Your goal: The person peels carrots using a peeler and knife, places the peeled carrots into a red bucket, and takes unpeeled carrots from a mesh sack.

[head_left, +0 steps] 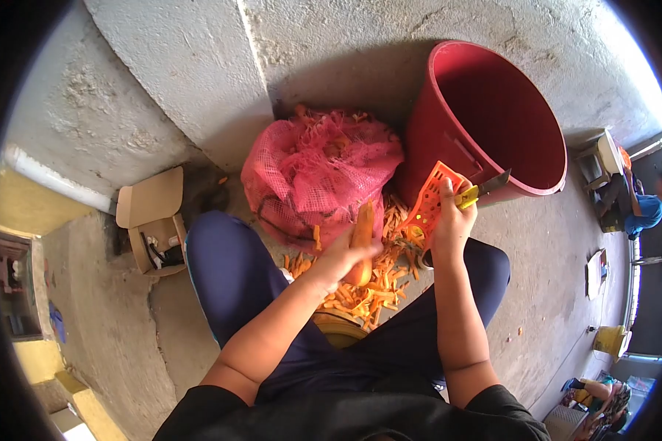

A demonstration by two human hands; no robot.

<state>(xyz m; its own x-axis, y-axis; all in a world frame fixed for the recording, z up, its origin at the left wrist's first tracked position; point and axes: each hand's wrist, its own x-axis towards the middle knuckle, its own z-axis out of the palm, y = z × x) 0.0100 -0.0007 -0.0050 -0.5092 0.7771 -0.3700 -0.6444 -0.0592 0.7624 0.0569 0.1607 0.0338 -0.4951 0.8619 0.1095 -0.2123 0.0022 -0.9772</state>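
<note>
My left hand [343, 263] is closed around an orange carrot [362, 237], which it holds upright above a heap of orange peelings [360, 298]. In my right hand [453, 224] is a knife with a yellow handle [466, 197], its dark blade [495, 184] pointing away to the right. The same hand also grips a flat orange perforated plastic piece [435, 192], whose kind I cannot make out. The two hands are apart. Peelings lie on the floor between my knees, partly over a yellowish container rim [338, 331].
Ahead stands a pink mesh sack [309, 173] stuffed with orange scraps. Beside it, a large red bin [438, 125] leans near the wall. An opened cardboard box [154, 239] sits at left. Other people [646, 213] are at the far right.
</note>
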